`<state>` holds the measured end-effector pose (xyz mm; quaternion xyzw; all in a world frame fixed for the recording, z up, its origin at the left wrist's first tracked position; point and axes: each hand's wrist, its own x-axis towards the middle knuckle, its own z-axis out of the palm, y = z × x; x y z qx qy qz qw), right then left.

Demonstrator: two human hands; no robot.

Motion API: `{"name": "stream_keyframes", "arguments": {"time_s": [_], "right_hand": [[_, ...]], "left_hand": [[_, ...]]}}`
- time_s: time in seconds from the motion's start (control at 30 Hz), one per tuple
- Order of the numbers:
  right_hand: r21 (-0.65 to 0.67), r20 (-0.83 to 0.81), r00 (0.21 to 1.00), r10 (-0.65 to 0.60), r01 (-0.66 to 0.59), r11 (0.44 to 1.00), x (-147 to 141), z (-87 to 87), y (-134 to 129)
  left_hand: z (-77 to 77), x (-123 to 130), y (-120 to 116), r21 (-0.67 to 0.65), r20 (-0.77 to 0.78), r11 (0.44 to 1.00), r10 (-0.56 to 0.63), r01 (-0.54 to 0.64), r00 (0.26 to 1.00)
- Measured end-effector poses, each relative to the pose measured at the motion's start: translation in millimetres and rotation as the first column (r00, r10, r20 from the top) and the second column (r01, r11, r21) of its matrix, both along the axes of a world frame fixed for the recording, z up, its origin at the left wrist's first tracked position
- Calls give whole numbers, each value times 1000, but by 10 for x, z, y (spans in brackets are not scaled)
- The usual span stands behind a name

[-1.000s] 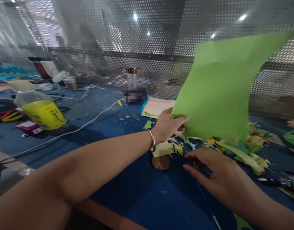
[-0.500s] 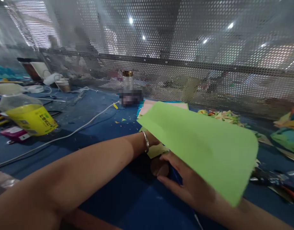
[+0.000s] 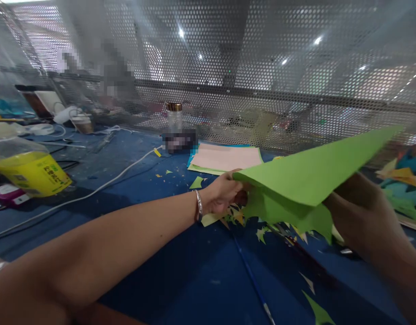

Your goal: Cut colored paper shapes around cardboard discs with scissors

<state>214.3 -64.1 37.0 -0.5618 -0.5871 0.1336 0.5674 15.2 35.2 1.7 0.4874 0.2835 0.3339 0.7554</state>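
Note:
A large sheet of light green paper (image 3: 302, 176) is bent over in front of me, its lower layer edged with jagged cut-outs. My left hand (image 3: 226, 192), with a silver bangle on the wrist, is closed on the sheet's left corner. At the sheet's right side is my right hand (image 3: 360, 212), gripping it with the thumb near the lower edge; the other fingers are partly hidden behind the paper. Under the sheet lie green and yellow paper scraps (image 3: 240, 215). A thin blue stick (image 3: 250, 268) with a metal end lies below them on the blue table.
Behind my left hand is a stack of coloured paper (image 3: 228, 158) with a pink sheet on top. A clear jar (image 3: 174, 118) stands near the perforated metal screen (image 3: 208, 58). A yellow-labelled bottle (image 3: 31, 174) and a white cable (image 3: 119, 176) are at left. Crumpled coloured paper (image 3: 406, 185) lies at right.
The green sheet has swung round and bent, its left corner now in my left hand. My right hand has moved right, from beside a round brown shape to the sheet's right side.

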Motion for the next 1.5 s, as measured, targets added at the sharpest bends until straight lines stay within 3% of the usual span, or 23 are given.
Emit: {"name": "stream_keyframes", "arguments": {"time_s": [0.07, 0.13, 0.4, 0.6, 0.83, 1.13, 1.5], "right_hand": [[-11, -94, 995, -20, 19, 1000, 0, 21, 37], [-32, -76, 997, -34, 31, 999, 5, 13, 71], [-93, 327, 945, 14, 18, 996, 65, -79, 43], [34, 645, 764, -12, -13, 999, -41, -264, -19], [130, 775, 631, -39, -98, 987, -49, -308, -14], [130, 791, 611, -11, -151, 980, -49, -309, -21], [174, 809, 587, -40, -174, 969, -54, -300, -30]], "left_hand": [[31, 18, -19, -19, -8, 1000, -1, 1, 1000], [50, 15, -35, -52, -7, 999, 0, -1, 1000], [71, 4, -29, -167, 10, 984, 66, -63, 998], [59, 20, -48, -242, 56, 970, 13, 1, 998], [88, 22, -101, -294, 54, 955, -14, 30, 998], [118, 7, -149, -222, 21, 974, -44, 47, 999], [47, 15, -256, 32, 119, 999, -33, 30, 992]]}}
